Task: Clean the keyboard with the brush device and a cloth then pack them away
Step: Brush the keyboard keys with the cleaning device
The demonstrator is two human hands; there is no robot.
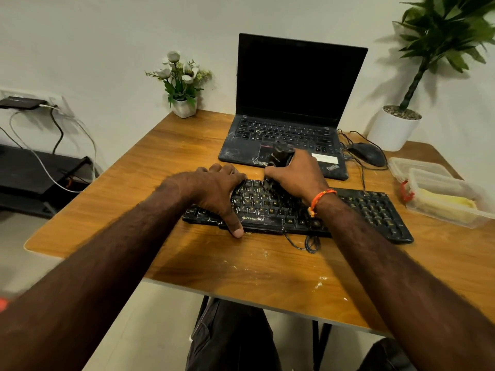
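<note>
The keyboard (pixel 300 210) lies on the worktop (pixel 139 167), and serves as landmark; left of it and far back stands a small flower pot (pixel 184 107); on its left half the left hand (pixel 214 191) presses flat, fingers spread, thumb over the front edge, steadying it; just right of that, over the top key rows, the right hand (pixel 297 175) has its grip clamped round the brush device (pixel 281 153), its bristles touching the keys; behind sits an open laptop (pixel 289 124); right of the keyboard, a clear lidded box (pixel 439 194) holds something yellow, perhaps the cloth. Brushing is the step in hand; next, sweeping rightward across the remaining keys calls for light pressure.
</note>
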